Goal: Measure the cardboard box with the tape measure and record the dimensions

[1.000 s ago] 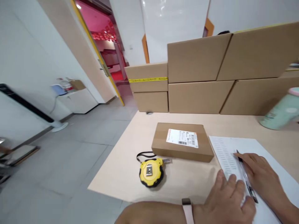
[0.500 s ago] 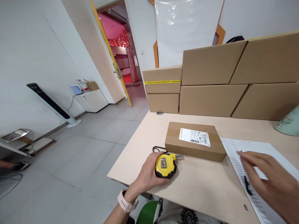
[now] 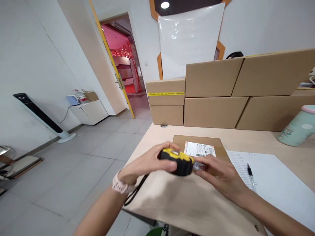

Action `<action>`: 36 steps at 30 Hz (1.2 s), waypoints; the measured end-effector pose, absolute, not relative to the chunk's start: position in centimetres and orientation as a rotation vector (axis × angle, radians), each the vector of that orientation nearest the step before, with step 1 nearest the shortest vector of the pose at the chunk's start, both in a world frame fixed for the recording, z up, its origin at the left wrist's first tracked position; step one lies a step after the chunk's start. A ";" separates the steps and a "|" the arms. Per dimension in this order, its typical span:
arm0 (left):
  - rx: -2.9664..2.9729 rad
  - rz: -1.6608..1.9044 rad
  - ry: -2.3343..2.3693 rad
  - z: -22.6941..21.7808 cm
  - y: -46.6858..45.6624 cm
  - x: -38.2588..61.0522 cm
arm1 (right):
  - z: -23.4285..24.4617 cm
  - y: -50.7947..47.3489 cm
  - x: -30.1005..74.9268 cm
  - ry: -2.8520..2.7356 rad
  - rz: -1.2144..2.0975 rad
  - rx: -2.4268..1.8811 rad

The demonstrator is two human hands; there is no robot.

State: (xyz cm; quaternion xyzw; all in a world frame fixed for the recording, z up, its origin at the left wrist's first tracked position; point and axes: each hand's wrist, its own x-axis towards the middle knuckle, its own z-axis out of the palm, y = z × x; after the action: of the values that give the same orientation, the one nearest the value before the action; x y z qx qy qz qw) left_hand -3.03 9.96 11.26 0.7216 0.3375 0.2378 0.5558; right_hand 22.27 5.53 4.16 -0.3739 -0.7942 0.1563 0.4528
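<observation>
Wrapped round the body of a yellow and black tape measure (image 3: 182, 166), my left hand (image 3: 150, 160) holds it above the table's front part. A black wrist strap hangs from it. My right hand (image 3: 222, 175) pinches the end of the tape (image 3: 199, 166) where it comes out of the case, thumb below and fingers above. Just behind both hands lies a flat cardboard box (image 3: 178, 140) with a white shipping label (image 3: 193, 148), partly hidden by them. To the right, a black-capped clear pen (image 3: 250, 175) rests on printed paper sheets (image 3: 275, 180).
Several stacked cardboard boxes (image 3: 211, 111) form a wall along the table's (image 3: 169, 201) back edge. A green tumbler with a pink lid (image 3: 296, 127) stands at the right. Beyond the left table edge are floor tiles, a tower fan (image 3: 39, 114) and a low white cabinet (image 3: 92, 111).
My left hand has lifted the tape measure off the table and tilted it. My right hand has come left from the paper to the tape's end; the pen lies on the sheets.
</observation>
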 end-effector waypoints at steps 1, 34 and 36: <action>1.723 0.579 0.814 11.9 11.2 -2.7 | 4.8 6.5 22.2 -1.949 0.406 -0.969; 1.353 0.804 1.087 1.1 22.1 -7.2 | -3.0 11.1 35.2 -1.603 0.675 -1.408; 1.342 0.799 1.089 0.8 22.3 -7.6 | -2.9 10.9 34.8 -1.615 0.632 -1.427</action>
State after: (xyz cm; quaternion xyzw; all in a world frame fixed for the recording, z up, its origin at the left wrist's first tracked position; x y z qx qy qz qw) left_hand -7.65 22.29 0.85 0.5742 0.4658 0.3419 0.5800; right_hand 34.85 10.87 -2.88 -0.5726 -0.6481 0.2538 0.4332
